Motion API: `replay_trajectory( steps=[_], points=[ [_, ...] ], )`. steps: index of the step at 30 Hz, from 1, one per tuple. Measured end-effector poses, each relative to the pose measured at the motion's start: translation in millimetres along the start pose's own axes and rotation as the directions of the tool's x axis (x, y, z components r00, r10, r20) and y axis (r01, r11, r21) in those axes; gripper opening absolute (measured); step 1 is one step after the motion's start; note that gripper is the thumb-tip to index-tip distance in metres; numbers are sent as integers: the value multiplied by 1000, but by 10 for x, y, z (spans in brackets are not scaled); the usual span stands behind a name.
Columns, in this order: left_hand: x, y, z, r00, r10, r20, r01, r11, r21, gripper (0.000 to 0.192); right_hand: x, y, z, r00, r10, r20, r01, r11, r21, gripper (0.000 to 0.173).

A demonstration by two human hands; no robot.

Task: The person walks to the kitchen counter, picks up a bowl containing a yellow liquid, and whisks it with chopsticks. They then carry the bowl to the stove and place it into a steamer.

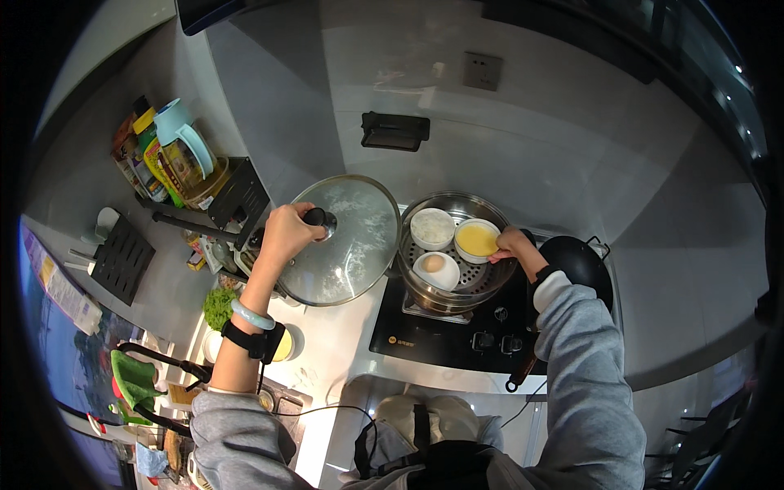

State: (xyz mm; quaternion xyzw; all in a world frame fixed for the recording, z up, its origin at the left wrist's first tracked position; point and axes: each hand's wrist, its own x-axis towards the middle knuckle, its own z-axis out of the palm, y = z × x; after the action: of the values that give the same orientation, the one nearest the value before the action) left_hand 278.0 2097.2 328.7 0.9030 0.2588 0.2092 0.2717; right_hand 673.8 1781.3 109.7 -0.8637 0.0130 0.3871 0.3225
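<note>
My left hand (291, 231) grips the black knob of a glass pot lid (352, 257), raised to the left of a metal steamer pot (465, 299). Fogging and droplets whiten the lid's glass. Inside the steamer, my right hand (509, 244) grasps the right rim of a white bowl of yellow liquid (478, 239). Left of that bowl sits a white bowl of pale, rice-like food (432, 228). A third white dish (440, 278) at the front holds a brown egg (433, 263). The perforated steamer floor (474, 275) shows between them.
The steamer stands on a black gas hob (429, 343) with two knobs. A dark wok (576, 266) occupies the right burner. On the left, a wall rack (239, 196) carries a jug (187, 147) and bottles. Leafy greens (218, 308) lie near the counter (334, 331).
</note>
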Motion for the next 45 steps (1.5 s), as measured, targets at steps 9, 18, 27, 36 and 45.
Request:
replay_trajectory(
  steps=[9,18,27,36,45],
  points=[
    [164,199,181,998,60,19,-60,998,0,50,-89,103,-7,840,-542,31,512,773,-374,17],
    [480,804,788,967,242,76,-245,969,32,57,-3650,128,-113,426,-809,-406,743,568,-354,25],
    [697,1355,2001,908,339,248,-373,922,104,58,-4813,1762,-582,463,-468,-753,456,854,-250,32],
    [566,1468,2381,905,284,316,-345,926,155,51,-4835,3205,-788,655,-142,-742,341,932,123,30],
    [636,1281,2579,899,319,300,-369,921,128,52,-5014,3431,-560,770,-37,-637,279,918,284,30]
  ],
)
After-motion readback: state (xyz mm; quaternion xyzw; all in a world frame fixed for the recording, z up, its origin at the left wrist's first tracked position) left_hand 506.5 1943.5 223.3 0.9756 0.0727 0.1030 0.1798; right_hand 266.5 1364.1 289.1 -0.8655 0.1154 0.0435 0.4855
